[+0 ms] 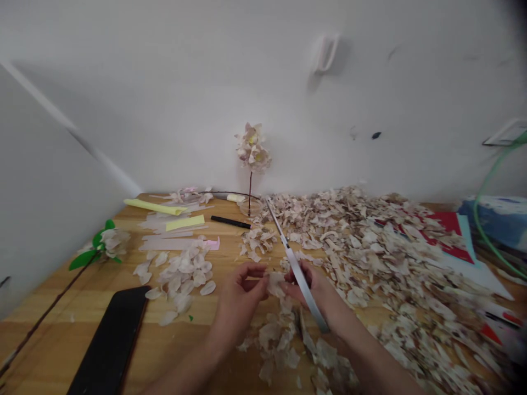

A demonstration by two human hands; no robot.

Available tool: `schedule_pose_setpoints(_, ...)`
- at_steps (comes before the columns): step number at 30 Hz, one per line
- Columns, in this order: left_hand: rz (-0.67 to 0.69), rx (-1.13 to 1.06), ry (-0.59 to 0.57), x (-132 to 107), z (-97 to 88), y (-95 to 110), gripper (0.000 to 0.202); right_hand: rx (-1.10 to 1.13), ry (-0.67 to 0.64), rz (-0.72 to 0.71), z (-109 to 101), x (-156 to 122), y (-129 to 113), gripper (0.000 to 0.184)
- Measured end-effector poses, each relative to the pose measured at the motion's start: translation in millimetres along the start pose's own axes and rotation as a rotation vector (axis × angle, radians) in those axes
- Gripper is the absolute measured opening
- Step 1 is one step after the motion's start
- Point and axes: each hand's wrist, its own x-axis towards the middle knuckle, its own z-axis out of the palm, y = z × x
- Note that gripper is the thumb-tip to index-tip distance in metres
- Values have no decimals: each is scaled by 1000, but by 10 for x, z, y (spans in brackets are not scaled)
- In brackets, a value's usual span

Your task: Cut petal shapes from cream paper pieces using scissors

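Observation:
Both my hands meet over the middle of the wooden table (61, 323). My left hand (240, 293) is curled, its fingertips pinching one edge of a pale paper petal (275, 283). My right hand (315, 288) pinches the petal's other edge. A long grey strip (298, 271) slants across my right hand toward the back of the table. Cut petals (284, 340) lie loose just below my hands.
A big heap of petal scraps (391, 241) covers the right half. A black phone (109, 343) lies front left, white petals (181, 274) beside it. A paper flower on a stem (252, 151) stands at the wall, a black pen (230, 221) near it. Another flower with green leaves (102, 244) lies at the left.

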Motion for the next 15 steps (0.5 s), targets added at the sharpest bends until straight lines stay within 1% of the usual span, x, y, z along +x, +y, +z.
schedule_pose_setpoints(2,-60,-49,-20,-3,-1,23,25,23,5,3,-1,8,33,24)
schedule_pose_setpoints(4,-96,-51,-52,-9,-1,34,27,40,-5,12,-10,9,37,25)
schedule_pose_setpoints(9,-136,6,-182,-29,21,-3,24,44,-13,36,0,-35,-61,28)
schedule_pose_setpoints(11,-139,8,-189,-28,25,-18,22,55,-15,30,21,-59,-101,28)
schedule_pose_setpoints(15,-118,-29,-133,14,-10,12,23,93,-21,-2,15,-68,-117,31)
